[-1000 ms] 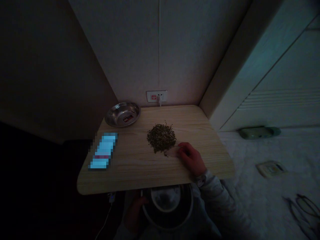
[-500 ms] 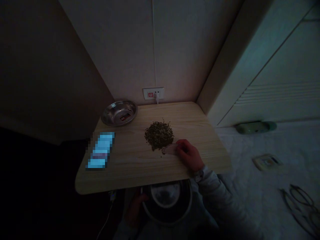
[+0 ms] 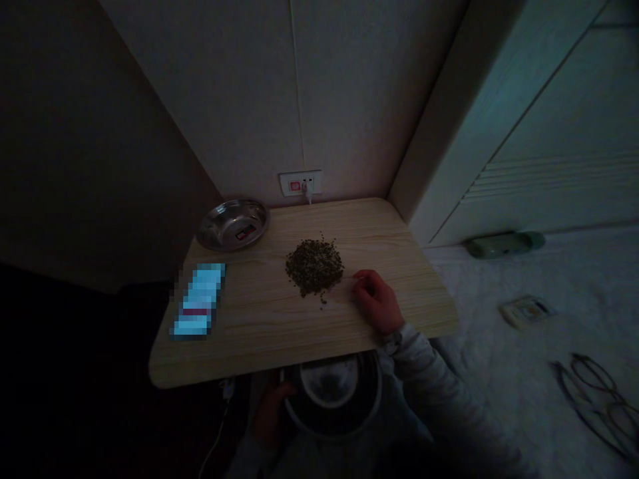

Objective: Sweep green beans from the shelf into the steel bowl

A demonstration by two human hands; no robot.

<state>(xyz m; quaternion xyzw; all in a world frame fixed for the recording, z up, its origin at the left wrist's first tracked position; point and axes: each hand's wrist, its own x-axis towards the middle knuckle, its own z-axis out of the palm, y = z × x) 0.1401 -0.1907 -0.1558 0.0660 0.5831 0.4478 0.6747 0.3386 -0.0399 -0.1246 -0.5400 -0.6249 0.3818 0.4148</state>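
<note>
A heap of small dark seeds or grains (image 3: 313, 266) lies on the wooden tabletop (image 3: 259, 332), with a few loose ones around it. At the heap's right edge, my right hand (image 3: 378, 303) is closed in a pinch on a thin clear sheet (image 3: 346, 277), seen nearly edge-on; its exact kind does not show. Below the front edge of the table, my left hand (image 3: 269, 414) grips the left rim of a round metal bowl (image 3: 370, 406). The dim light hides most of that hand, and the tabletop covers the bowl's far side.
A shallow steel dish (image 3: 233, 226) with a label stands at the back left. In front of it lies a lit phone (image 3: 200, 299), blurred out. A wall socket (image 3: 301, 183) holds a plug. Eyeglasses (image 3: 594, 399) and a green object (image 3: 504, 244) rest at the right.
My right hand has shifted slightly up, and the clear sheet has turned from showing its face to nearly edge-on beside the heap. My left hand keeps its hold on the bowl.
</note>
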